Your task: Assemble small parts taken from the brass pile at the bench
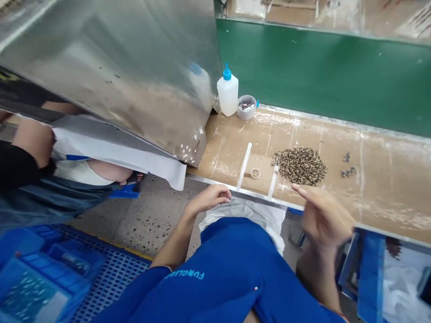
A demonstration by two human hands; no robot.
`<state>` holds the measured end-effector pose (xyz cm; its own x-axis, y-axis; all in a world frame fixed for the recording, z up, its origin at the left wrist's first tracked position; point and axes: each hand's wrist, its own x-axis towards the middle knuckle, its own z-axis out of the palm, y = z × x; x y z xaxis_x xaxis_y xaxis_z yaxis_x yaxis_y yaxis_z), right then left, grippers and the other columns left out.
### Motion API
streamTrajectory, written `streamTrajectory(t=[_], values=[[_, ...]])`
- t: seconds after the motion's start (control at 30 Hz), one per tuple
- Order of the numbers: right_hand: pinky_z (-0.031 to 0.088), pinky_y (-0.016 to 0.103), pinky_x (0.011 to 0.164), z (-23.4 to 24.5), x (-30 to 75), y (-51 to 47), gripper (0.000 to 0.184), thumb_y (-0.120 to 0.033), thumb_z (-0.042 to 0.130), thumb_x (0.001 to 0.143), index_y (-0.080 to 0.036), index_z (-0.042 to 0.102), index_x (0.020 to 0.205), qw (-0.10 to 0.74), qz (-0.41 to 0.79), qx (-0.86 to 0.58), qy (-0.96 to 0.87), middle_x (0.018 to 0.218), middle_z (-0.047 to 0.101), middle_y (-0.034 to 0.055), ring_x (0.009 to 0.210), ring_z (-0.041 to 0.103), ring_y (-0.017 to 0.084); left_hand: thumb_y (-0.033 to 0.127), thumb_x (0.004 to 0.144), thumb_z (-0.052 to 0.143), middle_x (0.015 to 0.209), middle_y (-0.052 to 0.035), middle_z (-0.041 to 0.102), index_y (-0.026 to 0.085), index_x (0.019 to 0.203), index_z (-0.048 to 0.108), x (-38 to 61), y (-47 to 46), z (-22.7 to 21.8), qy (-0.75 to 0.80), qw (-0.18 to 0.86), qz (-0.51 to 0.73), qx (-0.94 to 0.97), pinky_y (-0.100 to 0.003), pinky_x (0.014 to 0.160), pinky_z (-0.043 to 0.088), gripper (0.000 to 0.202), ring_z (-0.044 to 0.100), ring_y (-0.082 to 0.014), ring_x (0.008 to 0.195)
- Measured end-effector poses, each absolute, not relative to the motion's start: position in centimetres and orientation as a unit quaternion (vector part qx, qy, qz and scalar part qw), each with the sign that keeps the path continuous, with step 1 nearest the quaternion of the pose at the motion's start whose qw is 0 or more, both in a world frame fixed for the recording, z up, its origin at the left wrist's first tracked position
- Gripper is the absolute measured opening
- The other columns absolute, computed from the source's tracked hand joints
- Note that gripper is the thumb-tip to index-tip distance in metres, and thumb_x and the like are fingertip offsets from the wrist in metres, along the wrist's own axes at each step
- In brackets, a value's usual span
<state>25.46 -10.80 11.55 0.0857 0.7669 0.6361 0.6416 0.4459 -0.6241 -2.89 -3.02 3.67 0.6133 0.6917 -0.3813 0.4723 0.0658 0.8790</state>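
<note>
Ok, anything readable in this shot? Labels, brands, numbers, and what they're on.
"FUNCLUB": pale letters on the blue shirt, curved and foreshortened, so the last letters are uncertain.
Yellow lettering on the dark item at far left: cut off by the frame and too blurred to read.
White squeeze bottle: no text visible.

squeeze bottle (228, 95): white, blue cap | small parts heap (299, 166): brown-cream speckle | panel (316, 67): green | floor (148, 220): grey, speckled
</note>
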Motion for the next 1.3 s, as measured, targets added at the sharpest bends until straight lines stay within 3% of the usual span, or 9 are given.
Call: streamTrajectory(t=[0.07, 0.13, 0.27, 0.4, 0.63, 0.9, 1.1, 1.3], values=[[0.062, 0.033, 0.074, 8.5, 25.6, -8.6, 0.025, -0.012, 0.054, 0.096, -0.026, 0.071, 0.106, 0.521, 0.072, -0.536, -0.661, 0.092, 0.077, 0.0039, 0.083, 0.075, 0.018, 0.013, 0.081, 0.063, 0.076, -0.0025, 0.068, 0.014, 0.078, 0.067, -0.4, -2.6, 2.7, 0.397, 0.577, 0.128, 0.703, -0.022, 0.068, 0.048, 0.005, 0.061, -0.0132, 0.07], [0.06, 0.032, 0.069, 5.6, 25.7, -7.7, 0.02, -0.018, 0.051, 0.098, -0.023, 0.069, 0.107, 0.507, 0.114, -0.591, -0.617, 0.091, 0.076, 0.005, 0.076, 0.073, 0.017, 0.012, 0.082, 0.064, 0.079, -0.0028, 0.068, 0.014, 0.078, 0.067, 1.5, -2.2, 1.7, 0.384, 0.559, 0.17, 0.715, -0.023, 0.07, 0.048, 0.006, 0.062, -0.0133, 0.072], [0.059, 0.032, 0.063, 1.2, 25.5, -7.5, 0.024, -0.033, 0.058, 0.095, -0.02, 0.063, 0.115, 0.468, 0.208, -0.632, -0.582, 0.092, 0.073, 0.0072, 0.072, 0.07, 0.018, 0.017, 0.084, 0.064, 0.079, -0.0029, 0.069, 0.014, 0.081, 0.067, 3.5, -1.3, -0.5, 0.381, 0.576, 0.232, 0.685, -0.022, 0.067, 0.05, 0.005, 0.064, -0.0132, 0.071], [0.057, 0.033, 0.062, -1.1, 24.3, -6.8, 0.027, -0.037, 0.063, 0.091, -0.021, 0.063, 0.113, 0.436, 0.275, -0.61, -0.602, 0.092, 0.07, 0.0065, 0.069, 0.066, 0.018, 0.028, 0.086, 0.065, 0.07, -0.0009, 0.067, 0.013, 0.086, 0.065, 3.8, -1.0, -2.5, 0.381, 0.645, 0.259, 0.61, -0.021, 0.058, 0.052, 0.015, 0.064, -0.0116, 0.059], [0.054, 0.035, 0.068, -1.7, 22.6, -4.9, 0.014, -0.029, 0.059, 0.096, -0.024, 0.071, 0.091, 0.434, 0.201, -0.606, -0.636, 0.083, 0.067, 0.0045, 0.074, 0.063, 0.02, 0.039, 0.085, 0.069, 0.066, -0.0004, 0.067, 0.013, 0.089, 0.063, 4.0, -1.1, -3.3, 0.389, 0.67, 0.286, 0.564, -0.021, 0.056, 0.056, 0.026, 0.066, -0.0113, 0.056], [0.051, 0.045, 0.086, -1.5, 22.4, -2.7, 0.013, -0.025, 0.062, 0.094, -0.025, 0.074, 0.088, 0.402, 0.127, -0.589, -0.69, 0.106, 0.066, 0.0081, 0.101, 0.058, 0.025, 0.041, 0.084, 0.07, 0.066, -0.0005, 0.068, 0.014, 0.088, 0.063, 3.9, -1.0, -3.3, 0.386, 0.665, 0.279, 0.575, -0.021, 0.055, 0.057, 0.028, 0.066, -0.011, 0.054], [0.052, 0.041, 0.08, -0.7, 22.7, -2.6, 0.02, -0.024, 0.058, 0.096, -0.023, 0.073, 0.084, 0.353, 0.072, -0.607, -0.708, 0.102, 0.066, 0.0102, 0.098, 0.054, 0.026, 0.043, 0.083, 0.072, 0.066, -0.0007, 0.068, 0.014, 0.088, 0.064, 4.0, -1.1, -3.4, 0.395, 0.663, 0.284, 0.569, -0.021, 0.054, 0.057, 0.031, 0.066, -0.0112, 0.054], [0.05, 0.039, 0.079, -0.5, 22.6, -2.9, 0.021, -0.024, 0.057, 0.097, -0.024, 0.073, 0.083, 0.332, 0.113, -0.59, -0.728, 0.1, 0.065, 0.0078, 0.09, 0.054, 0.023, 0.046, 0.082, 0.072, 0.063, -0.0006, 0.067, 0.012, 0.088, 0.066, 4.1, -1.0, -3.5, 0.406, 0.668, 0.278, 0.558, -0.02, 0.05, 0.055, 0.034, 0.064, -0.011, 0.051]])
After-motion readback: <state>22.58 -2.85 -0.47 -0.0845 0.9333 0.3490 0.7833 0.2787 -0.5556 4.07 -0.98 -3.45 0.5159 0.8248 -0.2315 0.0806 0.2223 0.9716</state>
